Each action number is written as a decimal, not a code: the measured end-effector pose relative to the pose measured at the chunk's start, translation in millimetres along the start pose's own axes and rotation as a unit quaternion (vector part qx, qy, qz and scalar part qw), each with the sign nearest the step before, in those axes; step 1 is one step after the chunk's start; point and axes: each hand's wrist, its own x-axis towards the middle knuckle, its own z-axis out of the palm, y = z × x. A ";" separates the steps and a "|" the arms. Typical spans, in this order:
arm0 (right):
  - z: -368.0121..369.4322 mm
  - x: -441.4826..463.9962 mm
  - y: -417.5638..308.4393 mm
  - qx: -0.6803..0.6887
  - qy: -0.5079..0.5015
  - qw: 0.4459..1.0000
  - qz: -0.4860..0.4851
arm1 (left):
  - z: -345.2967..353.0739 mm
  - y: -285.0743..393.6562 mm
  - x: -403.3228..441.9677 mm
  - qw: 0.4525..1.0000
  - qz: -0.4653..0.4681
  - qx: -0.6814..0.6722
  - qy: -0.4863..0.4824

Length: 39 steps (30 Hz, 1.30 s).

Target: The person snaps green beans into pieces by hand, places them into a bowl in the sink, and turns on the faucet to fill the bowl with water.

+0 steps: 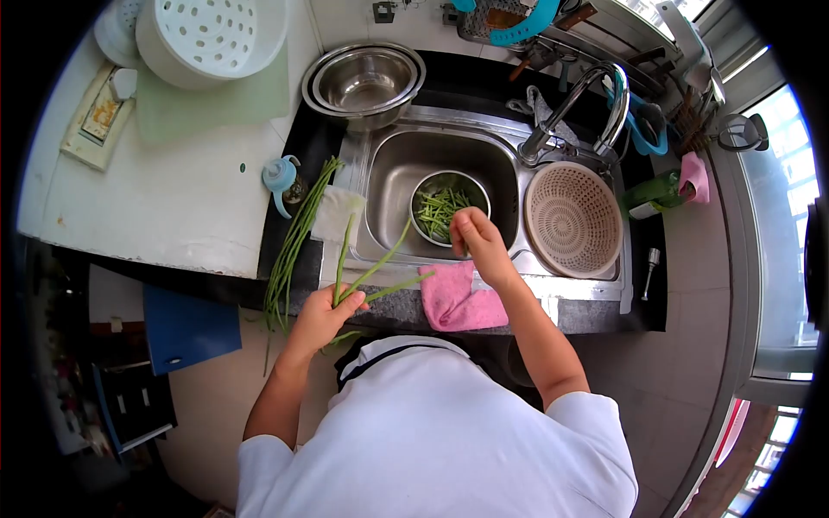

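At left, a loose bundle of long, slender green beans (301, 226) along the black countertop (278, 237) beside the sink, unsnapped and apparently left to do. Next, the left hand (324, 319), low at the counter's front edge, forearm angled forward, fingers curled snugly round a few whole bean strands (378, 266) fanned upward and to the right. Further right, inside the sink (389, 173), a steel bowl (455, 179) with a heap of short bean pieces (439, 207): seemingly the finished share, so probably partway through, with plenty remaining. Right of that heap, the right hand (480, 243) at the bowl's near rim, forearm reaching forward, thumb and fingers drawn together; cannot make out for certain any piece pinched between.
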 end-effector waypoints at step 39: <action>21.3 -17.5 23.9 0.022 -0.076 0.983 0.166 | -1.4 1.4 -3.7 0.996 -0.025 0.015 -0.086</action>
